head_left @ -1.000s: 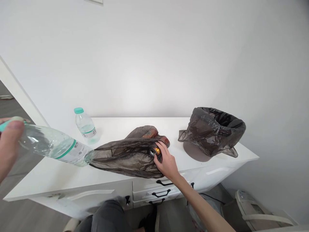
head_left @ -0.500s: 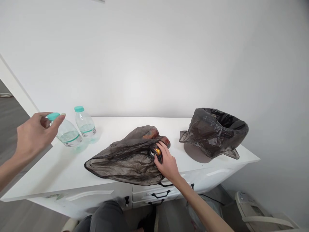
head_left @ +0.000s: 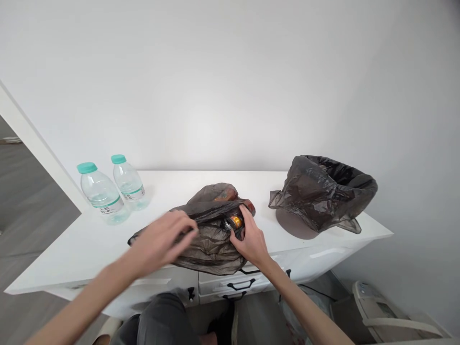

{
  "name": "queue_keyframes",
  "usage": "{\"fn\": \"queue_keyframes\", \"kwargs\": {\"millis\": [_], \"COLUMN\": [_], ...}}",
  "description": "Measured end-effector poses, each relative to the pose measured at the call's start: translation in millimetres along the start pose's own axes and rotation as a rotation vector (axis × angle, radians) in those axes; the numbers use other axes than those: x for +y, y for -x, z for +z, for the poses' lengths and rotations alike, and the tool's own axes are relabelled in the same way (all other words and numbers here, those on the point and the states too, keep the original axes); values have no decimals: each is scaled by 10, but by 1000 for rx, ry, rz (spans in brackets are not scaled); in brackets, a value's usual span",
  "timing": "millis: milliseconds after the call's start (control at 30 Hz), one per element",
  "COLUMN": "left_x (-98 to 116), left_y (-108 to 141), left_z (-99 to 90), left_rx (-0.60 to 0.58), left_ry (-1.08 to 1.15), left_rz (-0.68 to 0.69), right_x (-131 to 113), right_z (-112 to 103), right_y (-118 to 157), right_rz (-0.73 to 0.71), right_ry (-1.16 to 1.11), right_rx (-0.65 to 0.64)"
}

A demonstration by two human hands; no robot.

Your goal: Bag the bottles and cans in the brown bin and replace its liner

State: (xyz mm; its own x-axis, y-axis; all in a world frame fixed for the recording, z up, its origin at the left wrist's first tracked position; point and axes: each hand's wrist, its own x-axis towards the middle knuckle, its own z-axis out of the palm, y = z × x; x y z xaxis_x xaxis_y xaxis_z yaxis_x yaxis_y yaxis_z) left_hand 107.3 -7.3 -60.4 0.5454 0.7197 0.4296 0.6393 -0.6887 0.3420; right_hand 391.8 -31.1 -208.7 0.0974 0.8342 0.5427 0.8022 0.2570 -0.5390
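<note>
A dark, see-through plastic bag (head_left: 212,249) lies on its side on the white cabinet top. Inside it, red-brown cans or bottles show dimly through the film at the far right end. A gold-and-dark drink can (head_left: 234,222) shows its metal end at the bag's opening. Around this can and the bag film, my right hand (head_left: 251,242) has its thumb and fingers closed. My left hand (head_left: 161,239), slightly blurred, hovers over the bag's left part, thumb and fingers apart and nothing in them. To the left, two clear bottles with teal caps stand upright: a nearer bottle (head_left: 104,194) and a farther bottle (head_left: 130,182).
At the right of the cabinet top (head_left: 179,178) stands a brown bin (head_left: 296,225) lined with a dark bag (head_left: 316,196). Drawers with black handles (head_left: 241,285) lie below the front edge. A pale appliance (head_left: 388,311) sits on the floor at lower right.
My left hand has let go of the nearer bottle's cap and swung right, over the bag. The bottle stands by itself. My right hand stays at the can.
</note>
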Motion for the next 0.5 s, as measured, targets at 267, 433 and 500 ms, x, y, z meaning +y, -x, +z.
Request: {"fn": "queue_keyframes", "kwargs": {"millis": [267,433,500], "left_x": [279,367,453], "left_y": [-224,-492,-586], "left_z": [1032,1353,1445], "left_rx": [-116,-59,-77], "left_ry": [171,149,149], "left_rz": [-9,-80,-136], "right_x": [62,60,60], "right_z": [21,9,7], "right_y": [-28,-63,-68], "right_rz": [38,28,10], "right_ry": [0,-15,-25], "right_rx": [1,-13,-25]}}
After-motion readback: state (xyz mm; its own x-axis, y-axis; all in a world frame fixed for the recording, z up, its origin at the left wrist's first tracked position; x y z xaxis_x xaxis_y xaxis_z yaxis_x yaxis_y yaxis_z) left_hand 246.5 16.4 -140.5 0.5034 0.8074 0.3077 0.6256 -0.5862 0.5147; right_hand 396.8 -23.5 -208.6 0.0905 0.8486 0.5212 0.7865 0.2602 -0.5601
